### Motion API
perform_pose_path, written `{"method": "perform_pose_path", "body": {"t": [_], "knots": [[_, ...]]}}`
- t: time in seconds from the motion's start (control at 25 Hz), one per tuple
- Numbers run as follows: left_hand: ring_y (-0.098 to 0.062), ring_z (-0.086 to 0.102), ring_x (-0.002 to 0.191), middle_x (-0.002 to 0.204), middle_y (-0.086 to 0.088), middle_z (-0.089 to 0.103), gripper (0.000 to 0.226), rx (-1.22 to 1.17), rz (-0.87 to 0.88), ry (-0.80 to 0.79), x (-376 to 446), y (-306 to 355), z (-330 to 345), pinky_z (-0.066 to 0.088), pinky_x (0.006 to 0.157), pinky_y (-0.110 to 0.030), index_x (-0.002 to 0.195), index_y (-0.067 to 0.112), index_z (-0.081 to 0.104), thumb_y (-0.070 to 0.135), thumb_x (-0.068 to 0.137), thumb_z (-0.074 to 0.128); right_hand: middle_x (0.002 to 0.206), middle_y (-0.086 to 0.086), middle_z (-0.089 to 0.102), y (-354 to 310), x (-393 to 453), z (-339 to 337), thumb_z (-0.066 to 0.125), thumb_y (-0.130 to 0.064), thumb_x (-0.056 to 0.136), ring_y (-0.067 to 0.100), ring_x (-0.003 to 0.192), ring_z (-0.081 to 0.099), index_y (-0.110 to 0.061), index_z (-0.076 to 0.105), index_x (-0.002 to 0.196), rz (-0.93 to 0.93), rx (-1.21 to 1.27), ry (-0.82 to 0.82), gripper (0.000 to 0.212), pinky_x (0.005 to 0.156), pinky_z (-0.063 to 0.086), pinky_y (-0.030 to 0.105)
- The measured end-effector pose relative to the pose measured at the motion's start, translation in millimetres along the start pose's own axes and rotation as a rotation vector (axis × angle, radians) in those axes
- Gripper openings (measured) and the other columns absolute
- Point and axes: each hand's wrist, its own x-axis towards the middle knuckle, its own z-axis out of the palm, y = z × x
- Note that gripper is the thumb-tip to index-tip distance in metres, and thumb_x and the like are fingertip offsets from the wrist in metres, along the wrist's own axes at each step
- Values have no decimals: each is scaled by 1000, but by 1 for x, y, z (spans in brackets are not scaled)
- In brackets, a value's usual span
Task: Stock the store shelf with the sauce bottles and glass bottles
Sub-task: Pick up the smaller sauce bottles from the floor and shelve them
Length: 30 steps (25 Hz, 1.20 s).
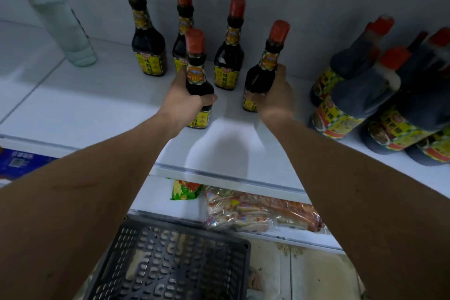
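Both my hands are on the white shelf [97, 105], each gripping a dark sauce bottle with a red cap and yellow label. My left hand [182, 97] wraps the belly of one sauce bottle [196, 66]. My right hand [275, 95] holds a second sauce bottle [264, 70] from its right side. Both bottles stand upright with their bases on the shelf. Behind them stand three more of the same bottles [148, 39], [183, 19], [230, 48] near the back wall. A clear glass bottle [60, 22] stands at the far left.
Larger dark sauce bottles [360, 95] with yellow labels crowd the shelf's right side. Below, a lower shelf holds packaged snacks [258, 212] and a green packet [182, 190]. A black plastic basket [175, 263] sits under my arms. A blue box [19, 161] lies at the left.
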Motion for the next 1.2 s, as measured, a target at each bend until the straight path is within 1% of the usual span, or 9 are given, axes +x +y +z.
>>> {"method": "perform_pose_path", "body": {"t": [0.24,0.52,0.68,0.76,0.8,0.88,0.96,1.04,1.2], "knots": [[-6,58,93,110,4,62,58,8,16,-30,7,-4,-2,43,68,-10,126,20,48,5,78,77,124,13,55,-4,44,5,71,-12,83,34,114,56,-21,35,135,34,-59,36,64,87,42,34],[0,58,87,103,6,63,54,8,-9,-43,10,-5,-2,44,63,-8,119,24,48,3,78,76,126,14,53,-3,51,4,69,-13,85,34,115,55,-19,34,138,65,-72,49,65,82,38,30],[-1,57,87,106,2,63,55,22,1,-56,10,-3,-4,43,67,-10,124,21,47,3,79,75,143,15,38,-18,33,3,70,-14,86,33,122,51,-19,21,151,102,18,113,81,92,43,34],[0,56,86,103,4,60,56,19,-4,-56,8,-1,-2,43,64,-3,125,21,46,4,80,75,139,14,43,-26,1,6,60,-13,91,30,113,54,-14,29,146,76,34,304,63,84,40,31],[-2,57,89,106,2,60,57,17,-2,-46,6,-2,-3,44,67,-3,126,20,45,7,80,76,130,13,50,-27,-17,14,54,-9,92,28,103,57,-12,37,141,27,69,323,52,77,40,31],[-17,60,106,122,-6,57,71,7,7,-25,1,-12,-5,50,88,-19,137,21,41,18,77,79,114,8,57,-32,-50,32,50,-1,90,21,82,58,-11,42,138,-59,170,51,49,70,43,32],[-22,56,120,134,-6,55,83,-21,-29,-36,-7,-22,-8,48,100,-37,147,25,32,22,79,78,116,2,59,-35,-69,50,56,-3,90,12,79,60,-17,39,142,-84,187,-280,57,69,51,26],[-24,55,123,136,-5,55,84,-76,-96,-41,-12,-31,-14,49,101,-45,150,24,27,21,82,76,117,-3,62,-44,-75,61,64,-12,90,4,82,66,-23,40,144,-38,240,-318,60,68,55,17],[-22,56,118,130,-3,55,69,-101,-179,11,-10,-39,-36,49,97,-35,146,12,32,22,89,69,123,5,66,-59,-80,88,71,-22,87,18,92,72,-25,43,142,19,277,-196,62,81,60,40]]}}
